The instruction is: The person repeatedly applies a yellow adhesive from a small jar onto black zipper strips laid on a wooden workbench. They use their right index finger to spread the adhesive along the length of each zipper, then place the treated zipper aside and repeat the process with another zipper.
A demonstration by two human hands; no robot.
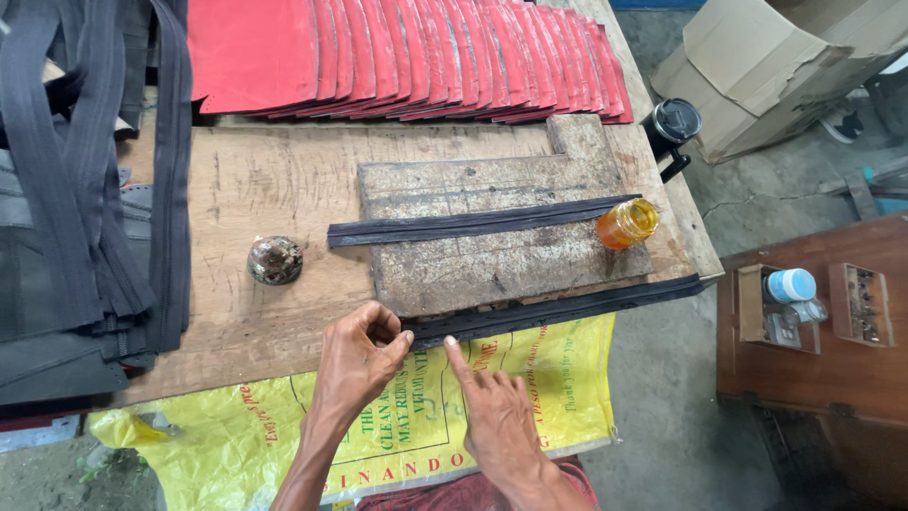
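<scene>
Head view: scarred wooden bench [265,189], grey slab [492,255], perhaps concrete floor [681,378].

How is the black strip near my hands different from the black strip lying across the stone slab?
The near black strip lies along the slab's front edge, partly over the yellow sack; the far black strip lies on top of the stone slab. The near one is touched at its left end by the left hand and right hand; the far one is untouched, its right end by the amber jar. Both are long, narrow and dark.
</scene>
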